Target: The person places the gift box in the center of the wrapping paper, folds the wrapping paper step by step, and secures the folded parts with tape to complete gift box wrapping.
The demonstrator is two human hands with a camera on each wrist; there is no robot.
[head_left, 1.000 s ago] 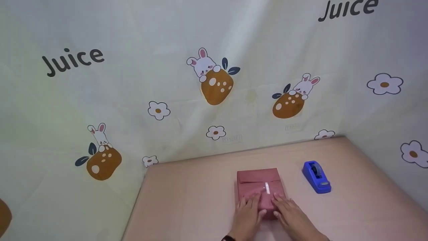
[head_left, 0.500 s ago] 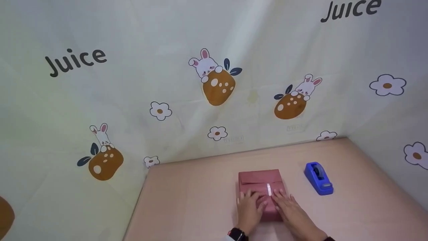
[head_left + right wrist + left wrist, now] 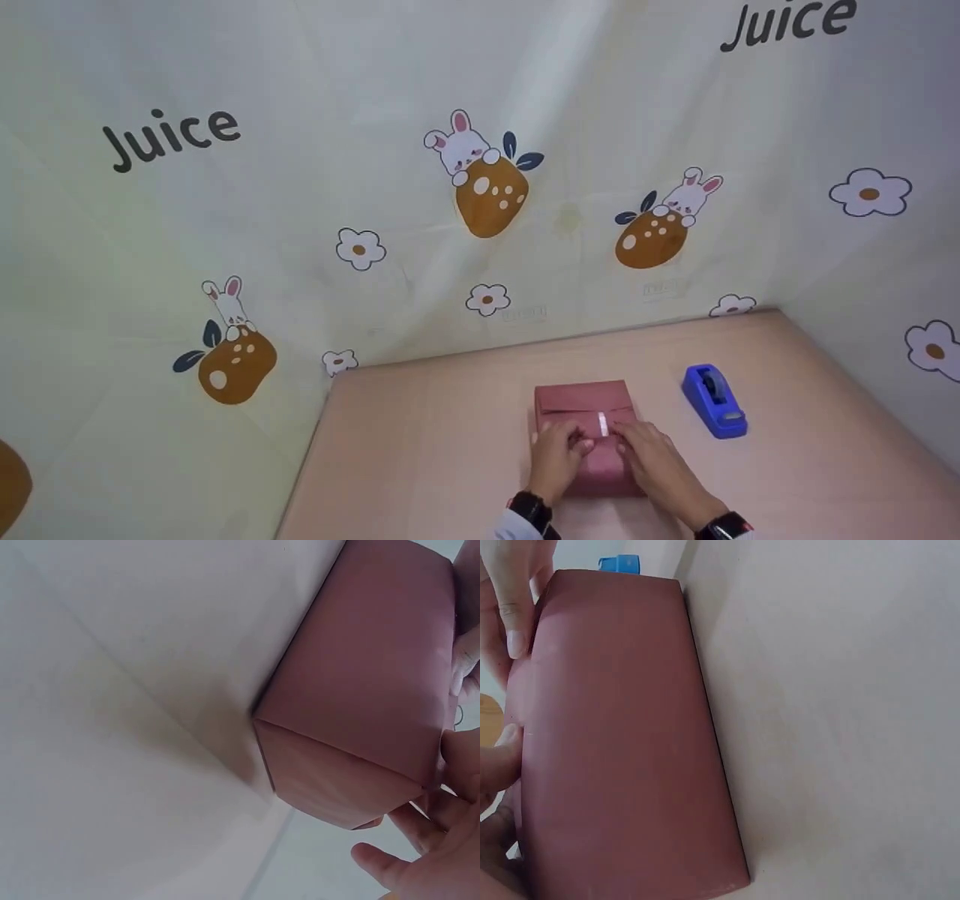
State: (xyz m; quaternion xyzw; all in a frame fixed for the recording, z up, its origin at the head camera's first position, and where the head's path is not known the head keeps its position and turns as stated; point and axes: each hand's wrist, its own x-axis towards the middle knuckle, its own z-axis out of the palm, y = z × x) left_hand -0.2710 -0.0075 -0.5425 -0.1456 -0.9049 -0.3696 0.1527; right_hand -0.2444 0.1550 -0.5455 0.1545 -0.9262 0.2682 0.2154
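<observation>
A box wrapped in dark pink paper point(image 3: 604, 476) lies flat on the table, a short strip of clear tape point(image 3: 602, 424) on its top. My left hand point(image 3: 553, 459) is over its left half, thumb and fingertips drawn together at a fold of the wrapping paper beside the tape. Opposite it, my right hand point(image 3: 664, 465) pinches the paper near the tape with bent fingers. In the left wrist view the box's long side point(image 3: 622, 735) faces the camera, with fingertips along its upper edge. The right wrist view shows the folded end point(image 3: 337, 772), the little finger sticking out.
A blue tape dispenser point(image 3: 712, 401) stands to the right of the box. The pink-beige table point(image 3: 420, 435) meets a printed curtain point(image 3: 405, 165) at the back and on both sides. Dark watches point(image 3: 531, 511) are on both wrists.
Both hands' fingers have gone from lying flatter on the paper to bent and pinching. The left hand has shifted up the box toward the tape. The box has stayed in place.
</observation>
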